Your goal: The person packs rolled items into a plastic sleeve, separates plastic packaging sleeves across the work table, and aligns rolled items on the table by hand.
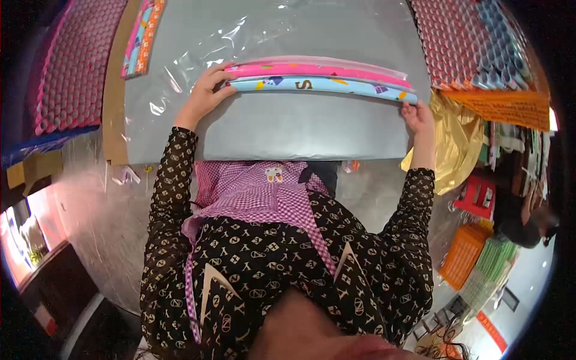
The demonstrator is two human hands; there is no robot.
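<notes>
Rolls of wrapping paper point(318, 77), pink and blue, lie side by side across the grey table point(282, 129). My left hand point(204, 96) curls over one end; my right hand point(417, 114) pinches the other. I judge I am squaring them together; next needs even pressure. Clear film beneath is hard to trace.

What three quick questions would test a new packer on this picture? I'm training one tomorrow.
1. True or false: the left hand and right hand hold opposite ends of the paper rolls.
2. What lies under the rolls: A) clear plastic sheet, B) a towel?
3. Which roll is nearest the person: pink or blue?

Key: 1 true; 2 A; 3 blue, the blue roll.
</notes>
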